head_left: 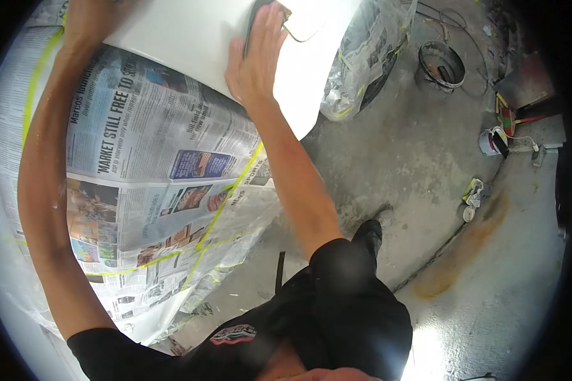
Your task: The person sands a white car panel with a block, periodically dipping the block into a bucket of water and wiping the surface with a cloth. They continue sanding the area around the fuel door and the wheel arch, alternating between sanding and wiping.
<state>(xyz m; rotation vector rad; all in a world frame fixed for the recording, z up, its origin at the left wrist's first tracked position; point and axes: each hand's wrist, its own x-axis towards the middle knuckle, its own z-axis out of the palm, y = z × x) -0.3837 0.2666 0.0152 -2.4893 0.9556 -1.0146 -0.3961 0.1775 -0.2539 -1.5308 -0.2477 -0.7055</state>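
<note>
My right hand (259, 63) lies on a glossy white car panel (184, 32), its fingers stretched over a dark, flat sanding block (252, 18) and its thumb apart on the panel. Only the block's dark edge and a brownish corner show around the fingers. At the top left, my left hand (94, 22) rests by the panel's edge, blurred and partly out of view, so its fingers do not show clearly. Newspaper masking (140, 140) covers the bodywork below the panel, held with yellow-green tape (230, 193).
Clear plastic sheeting (356, 76) wraps the part right of the panel. On the concrete floor stand a dark bucket (440, 66) with something inside, a white tub (491, 141) and a small can (469, 213). A cable or hose (470, 28) curls near the bucket.
</note>
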